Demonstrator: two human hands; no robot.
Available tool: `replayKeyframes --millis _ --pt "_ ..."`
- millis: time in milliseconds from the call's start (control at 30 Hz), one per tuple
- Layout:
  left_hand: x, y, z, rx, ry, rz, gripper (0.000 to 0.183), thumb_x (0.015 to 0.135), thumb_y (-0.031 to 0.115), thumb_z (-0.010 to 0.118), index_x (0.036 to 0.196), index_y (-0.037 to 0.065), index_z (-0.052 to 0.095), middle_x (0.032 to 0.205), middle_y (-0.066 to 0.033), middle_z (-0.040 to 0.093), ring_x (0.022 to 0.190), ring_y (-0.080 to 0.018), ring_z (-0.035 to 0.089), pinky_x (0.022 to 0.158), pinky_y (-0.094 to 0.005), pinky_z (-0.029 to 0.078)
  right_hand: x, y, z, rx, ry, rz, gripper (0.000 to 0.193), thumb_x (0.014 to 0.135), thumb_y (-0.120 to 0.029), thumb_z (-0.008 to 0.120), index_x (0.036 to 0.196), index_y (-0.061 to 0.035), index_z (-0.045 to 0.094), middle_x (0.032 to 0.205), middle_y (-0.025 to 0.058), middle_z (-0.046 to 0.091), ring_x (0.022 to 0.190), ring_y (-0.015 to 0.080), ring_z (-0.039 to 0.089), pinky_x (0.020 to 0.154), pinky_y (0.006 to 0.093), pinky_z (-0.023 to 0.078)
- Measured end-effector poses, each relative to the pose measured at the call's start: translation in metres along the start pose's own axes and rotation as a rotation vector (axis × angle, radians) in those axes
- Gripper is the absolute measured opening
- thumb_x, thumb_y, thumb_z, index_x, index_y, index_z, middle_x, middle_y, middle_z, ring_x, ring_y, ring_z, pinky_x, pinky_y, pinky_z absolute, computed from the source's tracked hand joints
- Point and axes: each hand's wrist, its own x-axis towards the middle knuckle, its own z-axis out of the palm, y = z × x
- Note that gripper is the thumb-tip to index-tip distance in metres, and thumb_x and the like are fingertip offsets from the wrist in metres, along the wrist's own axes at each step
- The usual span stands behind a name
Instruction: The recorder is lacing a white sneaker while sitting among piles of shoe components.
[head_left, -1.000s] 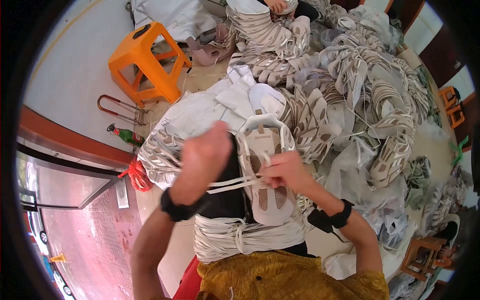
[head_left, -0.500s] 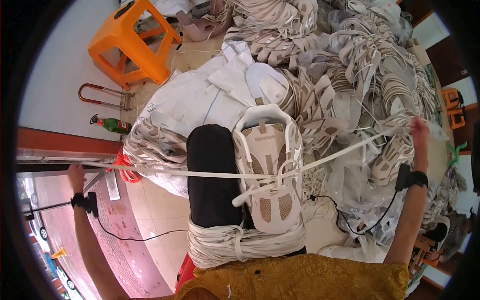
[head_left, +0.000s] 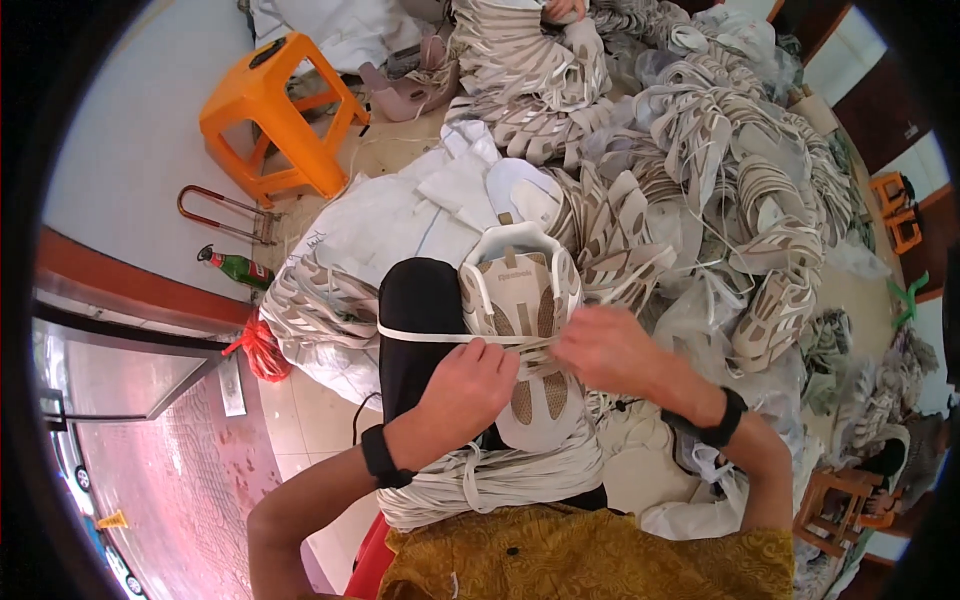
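Note:
A beige and white shoe upper (head_left: 518, 290) with tan mesh panels lies over my lap, its toe toward me. My left hand (head_left: 468, 388) is closed at the lacing, fingertips pinching the off-white shoelace (head_left: 425, 338). A stretch of that lace loops out over the black cloth-covered leg (head_left: 410, 290) beside the upper. Across from it, my right hand (head_left: 605, 350) is closed on the lace at the upper's right edge, its fingers slightly blurred. Both hands partly hide the eyelets and the crossing of the lace. A tied bundle of off-white laces (head_left: 500, 490) rests on my lap.
Heaps of similar uppers (head_left: 690, 150) spread ahead and to the right, among clear plastic bags. Beyond my lap lies a white sack (head_left: 370, 215). An orange stool (head_left: 290, 130), a green bottle (head_left: 240, 268) and a red bag (head_left: 262, 350) stand at left. Another person's hand (head_left: 565, 10) shows at the top.
Both hands were spread far apart, holding the lace stretched out to either side. They have come inward together at the upper, and the lace now loops slackly at left.

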Motion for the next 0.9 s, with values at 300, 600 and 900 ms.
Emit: replayKeyframes --millis 300,600,900 --pt "0.005 -0.001 0.012 0.139 -0.037 0.107 0.015 0.063 0.009 0.053 0.076 0.002 0.05 0.068 -0.0067 0.044 0.067 -0.0197 0.047 0.059 -0.0281 0.041 0.018 -0.007 0.009 0.141 0.297 0.128 0.008 0.059 -0.008 0.059 0.063 -0.0086 0.053 0.057 0.0026 0.051 0.061 0.0187 0.054 0.053 0.031 0.045" --pt "0.005 -0.004 0.007 0.302 -0.033 0.112 0.014 0.062 0.01 0.053 0.074 0.004 0.05 0.068 -0.0053 0.044 0.064 -0.0181 0.045 0.056 -0.0285 0.036 0.021 0.025 0.006 -0.219 0.24 0.002 0.006 0.059 -0.012 0.057 0.063 -0.0079 0.055 0.057 0.005 0.05 0.063 0.0217 0.055 0.055 0.0324 0.045" --pt "-0.005 -0.022 -0.005 0.052 0.039 -0.106 0.025 0.065 0.006 0.054 0.089 0.003 0.05 0.086 -0.0094 0.049 0.074 -0.0226 0.052 0.062 -0.0294 0.044 -0.06 0.121 0.03 -0.212 -0.028 0.519 0.009 0.06 -0.007 0.058 0.068 -0.0087 0.058 0.07 0.0079 0.058 0.074 0.0258 0.057 0.061 0.0344 0.046"
